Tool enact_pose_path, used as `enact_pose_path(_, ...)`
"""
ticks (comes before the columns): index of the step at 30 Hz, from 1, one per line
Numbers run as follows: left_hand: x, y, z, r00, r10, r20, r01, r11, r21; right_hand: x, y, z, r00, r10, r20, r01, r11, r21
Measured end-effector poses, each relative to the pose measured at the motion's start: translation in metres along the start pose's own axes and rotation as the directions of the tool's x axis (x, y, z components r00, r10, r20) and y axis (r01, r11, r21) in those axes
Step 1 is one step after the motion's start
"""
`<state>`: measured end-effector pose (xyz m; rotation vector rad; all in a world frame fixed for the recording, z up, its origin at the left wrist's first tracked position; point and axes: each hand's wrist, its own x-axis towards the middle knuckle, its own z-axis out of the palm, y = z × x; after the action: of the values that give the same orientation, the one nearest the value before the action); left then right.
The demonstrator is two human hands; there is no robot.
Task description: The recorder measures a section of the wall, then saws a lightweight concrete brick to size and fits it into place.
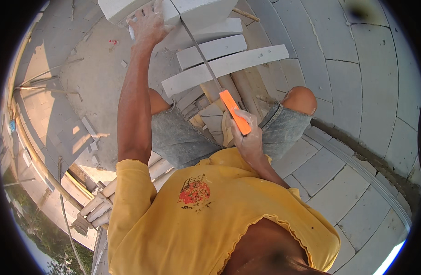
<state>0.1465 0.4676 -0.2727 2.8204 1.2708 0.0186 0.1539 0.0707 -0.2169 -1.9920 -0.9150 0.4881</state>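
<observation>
- The saw (215, 78) is a hand saw with a bright orange handle and a long, thin grey blade. The blade runs up and away from the handle at a slant, and its far end sits in a cut in the pale block (192, 13) at the top of the view.
- Right hand (247, 135) is wrapped tight around the orange handle, just in front of the person's lap between the knees.
- That block is a chunky light-grey slab, chalky looking, with clean square edges. Left hand (148, 25) is pressed flat on top of it with fingers spread, arm stretched straight out, not gripping anything, and the skin is dusted white.
- Just below the block there's a stack of cut pieces (219, 57) of the same grey stuff, long flat strips fanned out, lying on some wooden planks (240, 89).
- The person wears a yellow shirt (210, 215) and worn denim shorts (183, 137).
- On the right is a wall of big grey blocks (357, 82) with mortar joints, curved by the lens.
- On the left is a dusty concrete floor (95, 82), with bamboo poles (36, 156) beyond its edge.
</observation>
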Motion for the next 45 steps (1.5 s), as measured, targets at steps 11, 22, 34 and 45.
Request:
enact_pose_path(11, -0.019, 0.011, 0.011, 0.965, 0.039, -0.258, -0.067, 0.993, -0.101, 0.023, -0.004, 0.007, 0.998, -0.067, -0.018, 0.067, 0.997, -0.029)
enact_pose_path(22, -0.012, -0.005, 0.022, 0.975, 0.027, -0.219, -0.044, 0.996, -0.073, 0.014, 0.001, 0.012, 0.997, -0.068, -0.035, 0.068, 0.998, -0.016)
enact_pose_path(34, -0.007, -0.014, 0.033, 0.986, 0.012, -0.168, -0.02, 0.999, -0.045, 0.002, 0.004, 0.016, 1.0, -0.002, 0.015, 0.002, 1.0, 0.025)
enact_pose_path(45, -0.015, -0.009, 0.028, 0.99, 0.013, -0.143, -0.018, 0.999, -0.031, 0.011, -0.004, 0.015, 1.0, 0.003, 0.011, -0.003, 1.0, 0.012)
